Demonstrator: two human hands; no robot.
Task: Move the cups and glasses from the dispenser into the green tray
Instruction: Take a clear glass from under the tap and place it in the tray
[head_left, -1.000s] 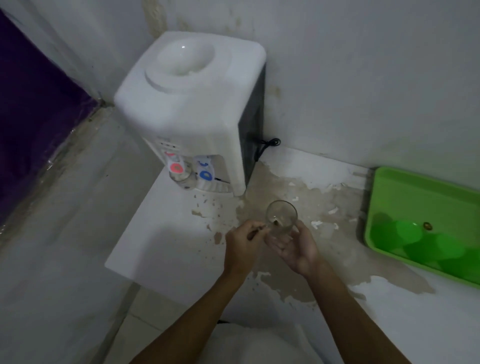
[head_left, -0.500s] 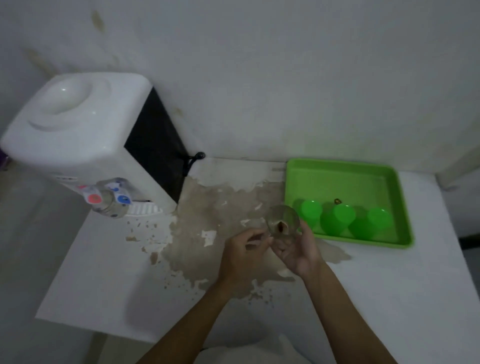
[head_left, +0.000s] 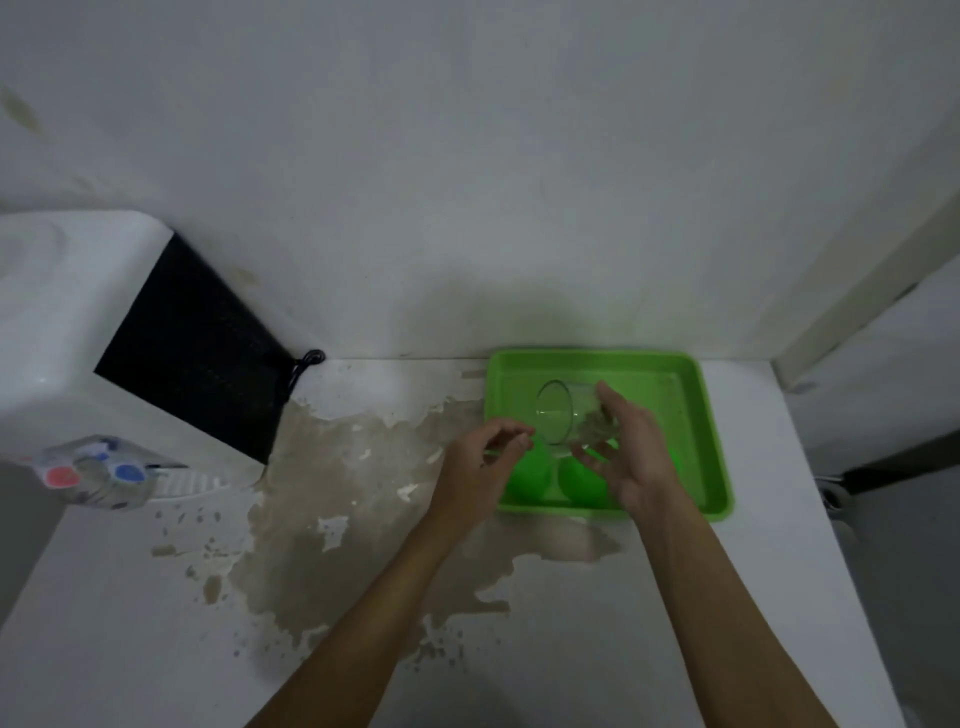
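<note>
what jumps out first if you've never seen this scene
The bright green tray against the back wall stands out, with the right hand holding a clear glass tipped on its side above it. Next, the big brown patch of peeled surface on the white table, and the white dispenser at far left.

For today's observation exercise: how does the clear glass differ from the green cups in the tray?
The clear glass is see-through; the green cups are opaque and match the green tray. The glass is tipped on its side, mouth facing left, in the right hand; the cups are mostly hidden by the hands, so their pose is unclear. The glass is above the tray; the cups sit in it. Both are drinking vessels.
</note>
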